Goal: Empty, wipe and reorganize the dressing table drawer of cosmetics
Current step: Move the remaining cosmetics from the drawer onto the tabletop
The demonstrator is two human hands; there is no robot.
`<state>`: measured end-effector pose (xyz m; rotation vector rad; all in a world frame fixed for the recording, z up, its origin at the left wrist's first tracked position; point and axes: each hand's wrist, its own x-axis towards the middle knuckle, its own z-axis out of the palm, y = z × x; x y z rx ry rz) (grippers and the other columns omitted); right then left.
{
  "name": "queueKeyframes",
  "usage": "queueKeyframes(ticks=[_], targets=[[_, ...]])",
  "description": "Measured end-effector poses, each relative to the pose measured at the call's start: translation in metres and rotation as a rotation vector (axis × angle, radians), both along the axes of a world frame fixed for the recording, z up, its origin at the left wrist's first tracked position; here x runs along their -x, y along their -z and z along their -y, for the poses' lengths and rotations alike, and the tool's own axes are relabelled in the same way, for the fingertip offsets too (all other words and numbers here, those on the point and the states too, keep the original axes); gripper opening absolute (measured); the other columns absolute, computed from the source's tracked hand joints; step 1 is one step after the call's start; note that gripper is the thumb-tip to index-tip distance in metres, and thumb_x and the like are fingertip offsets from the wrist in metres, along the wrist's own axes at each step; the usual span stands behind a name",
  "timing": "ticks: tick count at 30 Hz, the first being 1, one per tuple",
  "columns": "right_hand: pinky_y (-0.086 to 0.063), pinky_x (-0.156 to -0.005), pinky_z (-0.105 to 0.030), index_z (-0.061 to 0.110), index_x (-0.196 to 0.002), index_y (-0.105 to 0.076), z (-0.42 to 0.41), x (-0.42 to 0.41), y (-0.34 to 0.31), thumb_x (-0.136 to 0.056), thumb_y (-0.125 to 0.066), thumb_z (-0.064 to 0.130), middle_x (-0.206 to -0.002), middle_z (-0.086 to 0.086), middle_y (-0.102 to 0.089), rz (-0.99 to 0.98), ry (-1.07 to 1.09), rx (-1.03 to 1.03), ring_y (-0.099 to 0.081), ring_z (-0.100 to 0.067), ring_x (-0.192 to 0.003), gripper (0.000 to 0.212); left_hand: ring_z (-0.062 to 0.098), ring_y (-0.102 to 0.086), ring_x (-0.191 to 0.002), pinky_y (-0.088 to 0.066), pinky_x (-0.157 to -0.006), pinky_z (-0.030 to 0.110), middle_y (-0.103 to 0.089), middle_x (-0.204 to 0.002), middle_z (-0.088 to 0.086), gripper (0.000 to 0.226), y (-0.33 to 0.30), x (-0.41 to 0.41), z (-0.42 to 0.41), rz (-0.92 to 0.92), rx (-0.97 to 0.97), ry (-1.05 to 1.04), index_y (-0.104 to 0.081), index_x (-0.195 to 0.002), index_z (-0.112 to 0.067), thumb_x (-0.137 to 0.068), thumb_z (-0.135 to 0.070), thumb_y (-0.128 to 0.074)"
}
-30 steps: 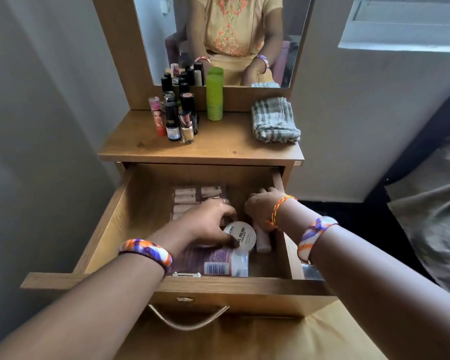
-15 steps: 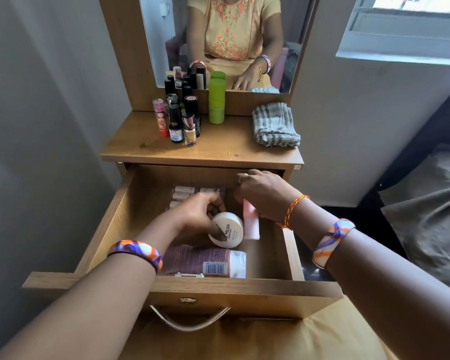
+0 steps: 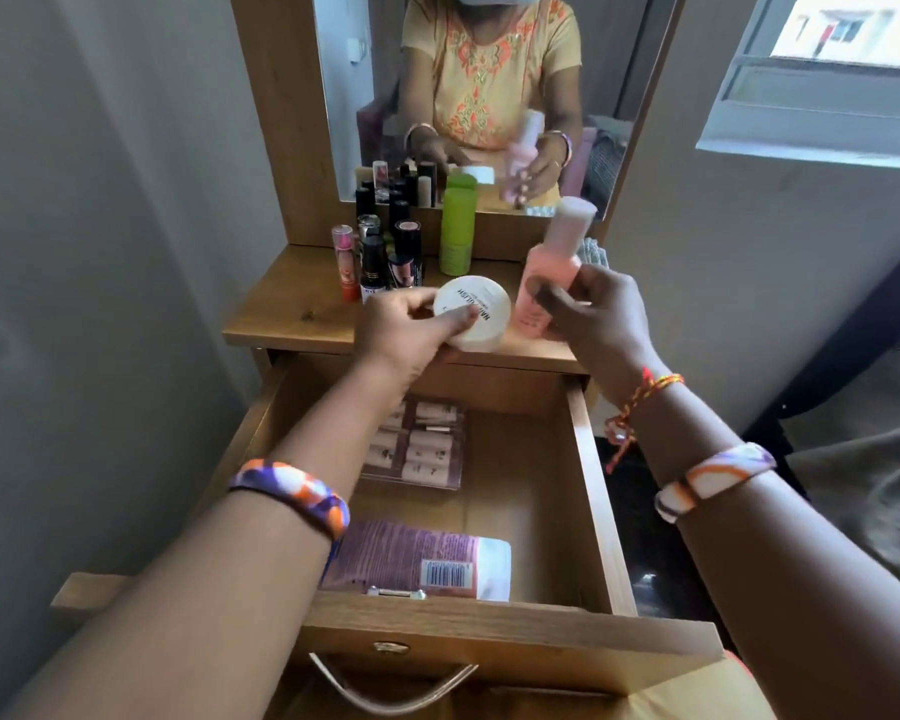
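The wooden drawer [image 3: 591,491] stands pulled out below the dressing table top [image 3: 292,317]. My left hand [image 3: 404,332] grips a round white jar [image 3: 476,311] over the front of the table top. Beside it my right hand [image 3: 601,317] holds a pink bottle [image 3: 554,257] with a pale cap, tilted, above the top's right part. Inside the drawer lie a clear box of small tubes [image 3: 427,444] at the back and a purple tube with a white cap [image 3: 422,561] at the front.
Several lipsticks and small bottles [image 3: 380,257] and a green bottle [image 3: 457,228] stand at the back left of the top, under the mirror [image 3: 489,96]. A checked cloth [image 3: 591,252] peeks out behind the pink bottle. A bed [image 3: 863,444] lies to the right.
Both hands have risen out of the drawer to the table top, the left one carrying the white jar and the right one the pink bottle.
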<state>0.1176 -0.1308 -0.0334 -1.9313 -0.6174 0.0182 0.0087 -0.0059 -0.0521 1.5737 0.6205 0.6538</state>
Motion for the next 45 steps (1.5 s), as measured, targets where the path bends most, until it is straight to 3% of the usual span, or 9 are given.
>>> queueKeyframes(ticks=[3, 6, 14, 17, 22, 32, 35, 40, 45], targets=[[-0.055, -0.082, -0.040, 0.005, -0.093, -0.069, -0.018, -0.013, -0.002, -0.079, -0.069, 0.027, -0.089, -0.010, -0.071, -0.053, 0.124, -0.020, -0.067, -0.025, -0.085, 0.027, 0.026, -0.068, -0.083, -0.058, -0.075, 0.042, -0.071, -0.098, 0.012, 0.038, -0.007, -0.022, 0.004, -0.085, -0.256, -0.140, -0.070, -0.104, -0.009, -0.068, -0.016, -0.081], [-0.050, -0.084, -0.035, 0.006, -0.100, -0.067, -0.033, -0.020, -0.014, -0.077, -0.068, 0.025, -0.102, -0.014, -0.070, 0.066, 0.158, 0.065, -0.063, -0.029, -0.097, 0.029, 0.031, -0.068, -0.091, -0.057, -0.079, 0.044, -0.069, -0.106, 0.015, 0.043, -0.009, -0.038, 0.007, -0.140, -0.262, -0.186, -0.068, -0.110, -0.009, -0.070, -0.016, -0.079], [-0.038, -0.069, -0.030, 0.016, -0.107, -0.064, -0.053, -0.046, -0.006, -0.081, -0.063, 0.028, -0.096, -0.011, -0.059, -0.020, 0.143, 0.255, -0.055, -0.032, -0.092, 0.029, 0.027, -0.061, -0.105, -0.047, -0.080, 0.027, -0.068, -0.110, 0.013, 0.042, -0.006, -0.059, 0.011, -0.318, -0.429, -0.201, -0.068, -0.109, -0.011, -0.070, -0.025, -0.077], [-0.046, -0.078, -0.039, 0.000, -0.112, -0.054, -0.048, -0.055, 0.020, -0.093, -0.045, 0.014, -0.109, -0.016, -0.051, -0.154, -0.009, 0.449, -0.053, -0.033, -0.105, 0.026, 0.030, -0.060, -0.105, -0.046, -0.081, 0.032, -0.068, -0.110, 0.013, 0.029, -0.003, -0.067, 0.010, -0.378, -0.514, -0.226, -0.067, -0.106, -0.009, -0.078, -0.019, -0.068], [-0.047, -0.077, -0.034, 0.012, -0.102, -0.065, -0.073, -0.059, -0.018, -0.076, -0.070, 0.028, -0.107, -0.014, -0.064, 0.058, 0.165, 0.119, -0.060, -0.032, -0.101, 0.031, 0.032, -0.060, -0.107, -0.048, -0.084, 0.034, -0.067, -0.111, 0.015, 0.029, 0.001, -0.073, 0.009, -0.389, -0.550, -0.240, -0.063, -0.108, -0.007, -0.079, -0.013, -0.064], [-0.048, -0.075, -0.031, 0.007, -0.089, -0.064, -0.070, -0.065, -0.012, -0.071, -0.069, 0.020, -0.099, -0.015, -0.068, 0.159, 0.166, 0.140, -0.061, -0.030, -0.096, 0.022, 0.032, -0.061, -0.104, -0.048, -0.081, 0.032, -0.066, -0.110, 0.016, 0.031, 0.000, -0.065, 0.017, -0.346, -0.625, -0.168, -0.061, -0.109, -0.004, -0.078, -0.004, -0.060], [-0.047, -0.076, -0.026, 0.011, -0.098, -0.066, -0.061, -0.051, -0.015, -0.073, -0.068, 0.018, -0.082, 0.000, -0.064, 0.188, 0.162, 0.018, -0.055, -0.018, -0.080, 0.026, 0.027, -0.060, -0.104, -0.046, -0.085, 0.028, -0.064, -0.115, 0.014, 0.037, -0.006, -0.050, 0.021, -0.227, -0.704, -0.161, -0.062, -0.116, -0.005, -0.079, -0.004, -0.063], [-0.036, -0.055, -0.005, 0.009, -0.079, -0.071, -0.040, 0.007, -0.005, -0.077, -0.067, 0.013, -0.063, 0.007, -0.056, 0.405, -0.027, -0.146, -0.050, -0.001, -0.064, 0.005, 0.006, -0.060, -0.067, -0.047, -0.066, 0.017, -0.069, -0.077, 0.001, 0.012, -0.021, 0.002, 0.019, -0.074, -0.657, 0.176, -0.073, -0.086, -0.007, -0.078, 0.000, -0.066], [-0.039, -0.052, -0.014, 0.002, -0.078, -0.068, -0.021, 0.053, 0.029, -0.079, -0.061, 0.008, -0.058, -0.003, -0.060, 0.219, -0.316, 0.338, -0.050, -0.002, -0.057, 0.009, 0.018, -0.064, -0.093, -0.051, -0.083, 0.026, -0.070, -0.101, 0.010, 0.022, -0.015, 0.046, 0.002, -0.623, -0.567, 0.575, -0.070, -0.101, -0.005, -0.079, -0.005, -0.069]])
